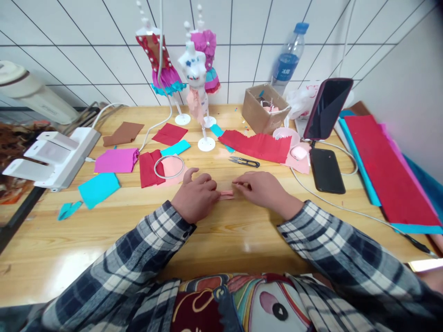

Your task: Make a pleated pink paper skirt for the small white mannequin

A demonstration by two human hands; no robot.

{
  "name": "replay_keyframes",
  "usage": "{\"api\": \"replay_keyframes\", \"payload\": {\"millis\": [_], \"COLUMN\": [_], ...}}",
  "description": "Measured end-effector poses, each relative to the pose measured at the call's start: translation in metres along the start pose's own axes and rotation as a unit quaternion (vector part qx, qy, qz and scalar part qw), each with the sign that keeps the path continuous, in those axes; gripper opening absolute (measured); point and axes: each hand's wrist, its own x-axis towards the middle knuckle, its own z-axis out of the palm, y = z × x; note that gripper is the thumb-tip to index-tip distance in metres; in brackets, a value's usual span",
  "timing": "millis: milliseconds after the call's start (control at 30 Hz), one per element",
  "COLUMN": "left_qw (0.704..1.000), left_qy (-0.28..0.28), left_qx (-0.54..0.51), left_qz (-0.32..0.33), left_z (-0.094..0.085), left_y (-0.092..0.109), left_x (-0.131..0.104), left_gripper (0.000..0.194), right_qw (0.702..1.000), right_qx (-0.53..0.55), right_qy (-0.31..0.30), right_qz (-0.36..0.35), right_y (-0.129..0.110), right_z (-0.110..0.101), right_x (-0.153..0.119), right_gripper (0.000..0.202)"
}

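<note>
A narrow pink folded strip (227, 194) lies on the wooden table in front of me, with lengthwise pleats showing. My left hand (197, 193) rests over its left end, fingers curled down and pressed onto it, so that end is hidden. Just past the strip's right end, my right hand (261, 189) has its thumb and forefinger drawn together in a pinch; whatever is between the tips is too small to make out. Thread snips (244, 162) lie beyond my right hand. A pale ring (169, 166) sits on pink and red pieces (149, 169) ahead of my left hand.
Small white dress forms (206, 144) in ruffled outfits stand at the back. Behind the snips are a long red strip (258, 145), a cardboard box (266, 108) and a bottle (289, 60). Phones (328, 170) and cables are at right, beside stacked coloured sheets (391, 175). A white charger (65, 157) stands left.
</note>
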Motion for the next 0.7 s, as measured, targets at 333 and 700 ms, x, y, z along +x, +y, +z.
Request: {"api": "replay_keyframes", "payload": {"millis": [333,700], "left_qw": [0.990,0.963], "left_qy": [0.028,-0.069], "left_qx": [-0.106,-0.218], "left_qz": [-0.087,-0.139], "left_z": [-0.001,-0.011], "left_y": [-0.003,0.000], "left_x": [-0.006,0.006], "left_gripper": [0.022,0.016], "right_qw": [0.995,0.983], "right_qx": [0.093,0.131], "right_qy": [0.004,0.125], "right_qz": [0.025,-0.024], "right_y": [-0.016,-0.023], "right_z": [0.013,0.014], "right_x": [0.008,-0.018], "right_gripper": [0.004,0.009]}}
